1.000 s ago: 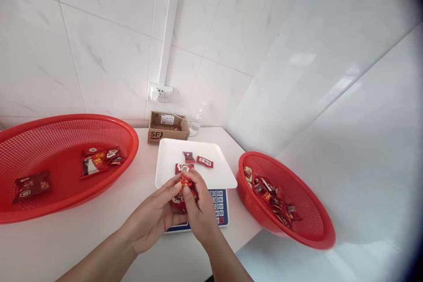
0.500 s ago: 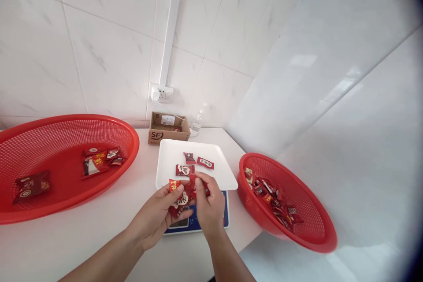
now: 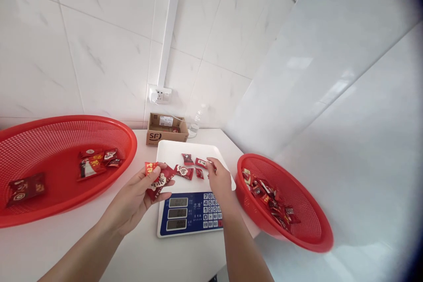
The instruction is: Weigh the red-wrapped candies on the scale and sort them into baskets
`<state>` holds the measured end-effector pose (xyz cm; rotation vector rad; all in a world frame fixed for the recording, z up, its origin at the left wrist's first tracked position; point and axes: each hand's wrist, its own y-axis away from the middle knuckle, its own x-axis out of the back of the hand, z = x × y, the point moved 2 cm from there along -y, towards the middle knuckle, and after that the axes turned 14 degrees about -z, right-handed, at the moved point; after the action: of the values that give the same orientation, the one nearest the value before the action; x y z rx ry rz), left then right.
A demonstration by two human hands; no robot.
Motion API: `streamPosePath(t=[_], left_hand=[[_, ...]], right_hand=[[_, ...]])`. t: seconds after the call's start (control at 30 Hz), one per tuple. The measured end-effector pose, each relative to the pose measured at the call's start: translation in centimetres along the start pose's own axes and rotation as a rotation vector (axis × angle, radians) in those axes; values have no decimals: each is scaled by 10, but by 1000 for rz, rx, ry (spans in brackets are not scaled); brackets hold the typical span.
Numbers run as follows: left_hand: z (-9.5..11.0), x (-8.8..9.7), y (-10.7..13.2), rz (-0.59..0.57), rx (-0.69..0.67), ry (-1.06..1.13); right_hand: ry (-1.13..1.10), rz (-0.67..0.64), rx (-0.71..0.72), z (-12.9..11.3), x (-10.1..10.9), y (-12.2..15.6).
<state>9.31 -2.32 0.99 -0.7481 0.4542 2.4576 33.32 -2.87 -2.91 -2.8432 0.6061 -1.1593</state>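
Observation:
My left hand point(image 3: 139, 194), closed at the thumb, grips a few red candy packets point(image 3: 158, 180) with white and yellow lettering, left of the scale's white pan point(image 3: 168, 152). Over the pan's right side is my right hand point(image 3: 220, 180), its fingers curled together. Its fingertips meet the end of a narrow red packet point(image 3: 201, 163); whatever lies inside the fingers is hidden. Nearby on the pan are a dark red packet point(image 3: 187, 159), a wider red packet point(image 3: 183, 172) and a small red packet point(image 3: 199, 173). The blue scale panel point(image 3: 194, 213) shows its displays and keys.
A big red basket point(image 3: 127, 167) on the left holds several packets. Another red basket point(image 3: 313, 211), at the right, holds a heap of them. Behind the scale stand a cardboard box point(image 3: 158, 137) and a clear bottle point(image 3: 196, 123), near a wall socket point(image 3: 161, 94).
My hands have moved apart: the left went left with its packets, the right went right over the pan. A small red packet now lies on the pan, and the scale panel is uncovered.

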Motion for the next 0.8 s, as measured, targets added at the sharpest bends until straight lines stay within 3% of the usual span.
streamPosePath(t=[0.17,0.33,0.57,0.7,0.8], left_hand=[[1,2,0,-14,7,-38],[1,5,0,-46,2,-62],[12,13,-1,-49,-114,-84],[15,18,-2,-39,-147,-101],[15,19,-2,-48,-152,-109]], right_hand=[[-74,-56,108,-17,-6,-14],[-27,-52,120,-24,-6,-22],[-36,-81,153,-2,6,18],[87,-150,270,1,3,37],[221,-163,276,3,-4,37]])
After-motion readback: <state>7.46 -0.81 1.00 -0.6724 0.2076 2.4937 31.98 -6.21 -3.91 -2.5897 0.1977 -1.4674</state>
